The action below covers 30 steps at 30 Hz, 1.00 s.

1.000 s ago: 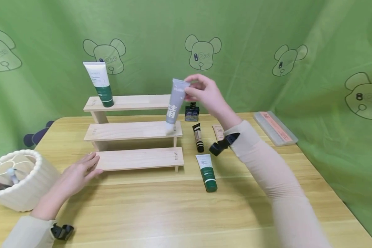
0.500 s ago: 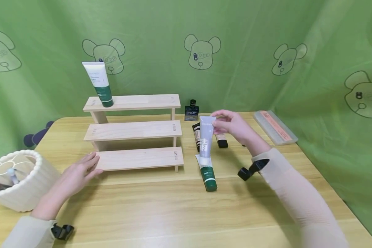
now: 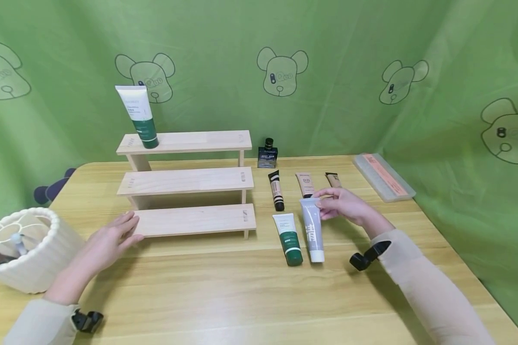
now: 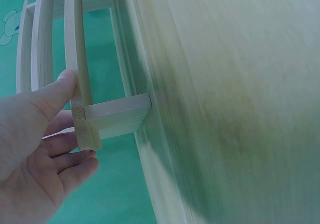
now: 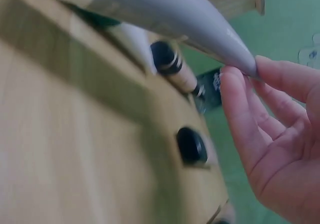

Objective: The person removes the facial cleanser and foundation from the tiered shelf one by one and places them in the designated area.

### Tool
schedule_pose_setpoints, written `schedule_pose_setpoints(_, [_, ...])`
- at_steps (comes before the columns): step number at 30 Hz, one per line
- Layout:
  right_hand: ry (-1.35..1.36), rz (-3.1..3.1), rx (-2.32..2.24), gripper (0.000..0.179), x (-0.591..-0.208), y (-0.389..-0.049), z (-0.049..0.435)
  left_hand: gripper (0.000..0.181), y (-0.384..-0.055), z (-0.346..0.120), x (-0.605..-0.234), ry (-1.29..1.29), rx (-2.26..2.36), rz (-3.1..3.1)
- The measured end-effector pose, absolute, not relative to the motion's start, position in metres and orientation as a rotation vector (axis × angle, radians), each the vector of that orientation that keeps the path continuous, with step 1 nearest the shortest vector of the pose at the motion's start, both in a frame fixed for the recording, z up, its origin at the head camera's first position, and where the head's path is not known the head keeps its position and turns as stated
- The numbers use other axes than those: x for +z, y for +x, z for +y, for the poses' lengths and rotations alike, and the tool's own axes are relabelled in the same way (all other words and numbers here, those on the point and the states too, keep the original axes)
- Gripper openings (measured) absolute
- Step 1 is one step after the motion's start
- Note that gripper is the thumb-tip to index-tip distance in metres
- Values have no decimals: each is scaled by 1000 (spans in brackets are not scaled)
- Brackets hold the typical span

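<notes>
My right hand (image 3: 343,207) pinches the flat crimped end of a grey-lilac squeeze tube (image 3: 312,232) between thumb and fingers. Its white cap points toward the front of the table; in the right wrist view the grey tube (image 5: 175,14) is above the tabletop. Just left of it lies a white and green tube (image 3: 288,239). My left hand (image 3: 105,244) grips the left end of the lowest step of a three-step wooden display shelf (image 3: 194,220); the left wrist view shows the thumb on one face and fingers beneath. Another white and green tube (image 3: 138,115) stands on the top step.
Behind the right hand lie a black-and-beige tube (image 3: 276,190), a pink BB tube (image 3: 304,184) and a small tan tube (image 3: 333,179). A dark bottle (image 3: 267,154) stands at the back, a flat plastic case (image 3: 384,177) far right, a white ribbed holder (image 3: 47,258) far left.
The right hand has carried the grey tube from in front of the shelf's right side, rightward and down toward the table, beside the lying green tube. The left hand has stayed put.
</notes>
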State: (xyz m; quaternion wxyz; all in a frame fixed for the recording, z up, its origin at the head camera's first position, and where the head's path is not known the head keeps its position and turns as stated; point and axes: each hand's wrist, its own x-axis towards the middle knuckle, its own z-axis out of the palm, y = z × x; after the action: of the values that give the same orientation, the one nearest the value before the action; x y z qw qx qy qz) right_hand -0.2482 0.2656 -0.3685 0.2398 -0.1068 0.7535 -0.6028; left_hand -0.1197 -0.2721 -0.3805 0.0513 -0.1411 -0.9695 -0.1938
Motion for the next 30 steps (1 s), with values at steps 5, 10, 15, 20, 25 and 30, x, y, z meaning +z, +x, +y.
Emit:
schedule_pose_setpoints(5, [-239,2039,-1605,44,-381,-250,279,57,-120,-272,-380,-434,-588,-2946])
schedule_pose_setpoints(10, [-219,2010,-1580,42,-390,-254,289,57,-120,-272,-380,-434,-583,-2953])
schedule_pose_setpoints(15, [-194,2019,-1538,41,-396,-258,294,57,-120,-272,-380,-438,-568,-2953])
schedule_pose_setpoints(20, [-128,2058,-1482,42,-400,-262,296,57,-120,-272,-380,-440,-557,-2954])
schedule_pose_setpoints(25, [-96,2098,-1415,44,-401,-265,297,57,-120,-271,-379,-429,-567,-2962])
schedule_pose_setpoints(30, [-91,2110,-1379,45,-401,-267,297,58,-120,-271,-379,-420,-567,-2968])
